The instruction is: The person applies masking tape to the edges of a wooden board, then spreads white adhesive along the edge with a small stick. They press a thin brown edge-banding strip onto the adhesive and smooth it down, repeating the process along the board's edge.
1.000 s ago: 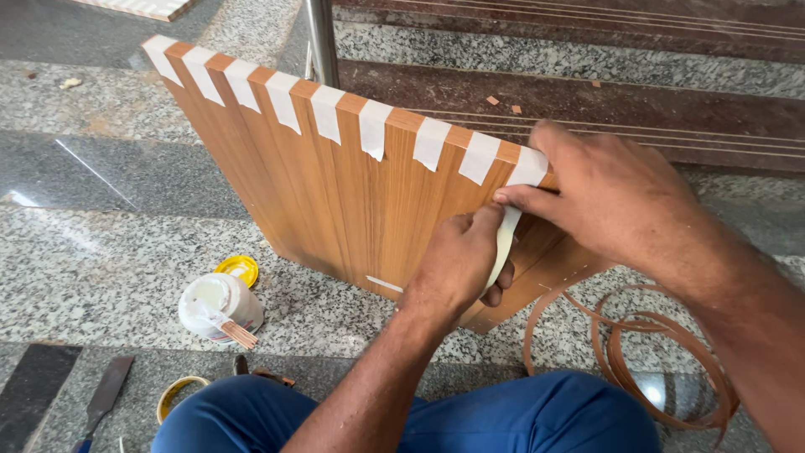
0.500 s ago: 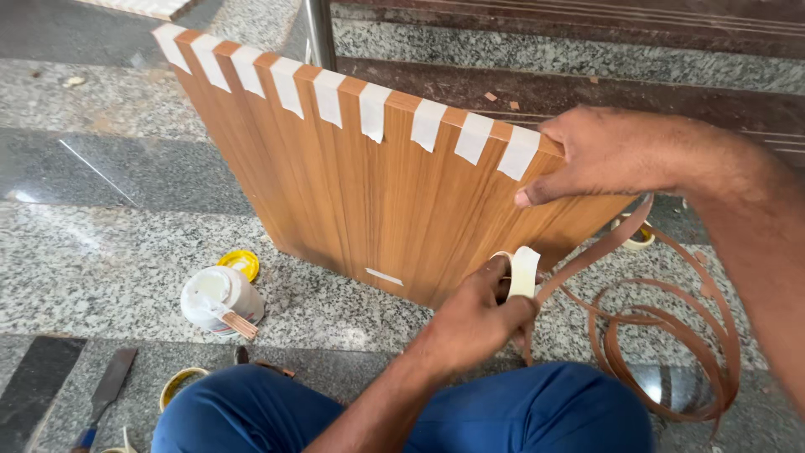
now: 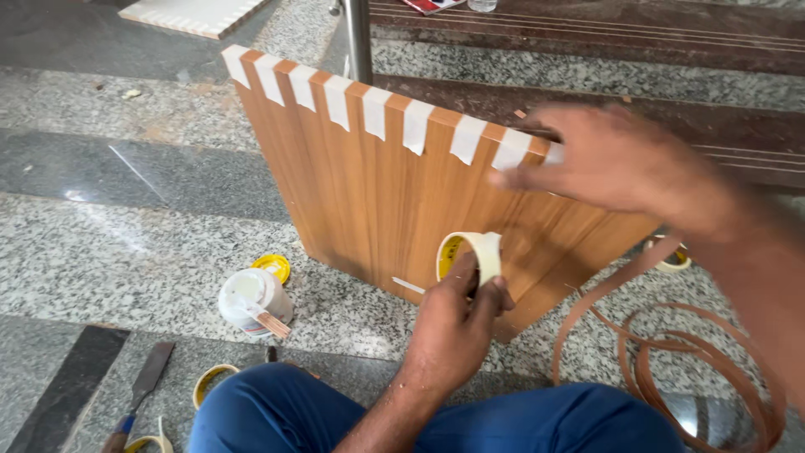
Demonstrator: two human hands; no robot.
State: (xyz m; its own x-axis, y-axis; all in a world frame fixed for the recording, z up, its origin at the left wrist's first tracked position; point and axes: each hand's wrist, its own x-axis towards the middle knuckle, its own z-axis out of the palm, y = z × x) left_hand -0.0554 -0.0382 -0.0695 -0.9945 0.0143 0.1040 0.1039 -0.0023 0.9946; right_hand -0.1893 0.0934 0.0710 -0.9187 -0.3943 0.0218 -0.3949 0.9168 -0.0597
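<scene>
**Asker:** What has changed since half a second ago?

**Describer:** Since then the left hand (image 3: 457,323) has raised the roll of masking tape (image 3: 470,256) in front of the wooden panel (image 3: 377,210), and the right hand (image 3: 620,159) has slid along the panel's top edge, blurred with motion.

**Asker:** How are the hands set?

**Describer:** Left fingers curl round the roll, thumb pressed on its outer face. Right fingers are stretched out, tips touching the top edge near the last of the tape strips (image 3: 511,149); it grips nothing that I can see.

**Asker:** Where does the panel stand?

**Describer:** Upright on the granite floor (image 3: 126,243), tilted away, white strips folded over its top edge. A loose coil of brown edge banding (image 3: 671,352) lies to the right, a white glue bottle (image 3: 251,302) and a chisel (image 3: 138,394) to the left.

**Asker:** How would one do this step well?

**Describer:** I judge it best to steady the panel with the right hand, keep the strip spacing even, and press each strip flat over both faces
</scene>
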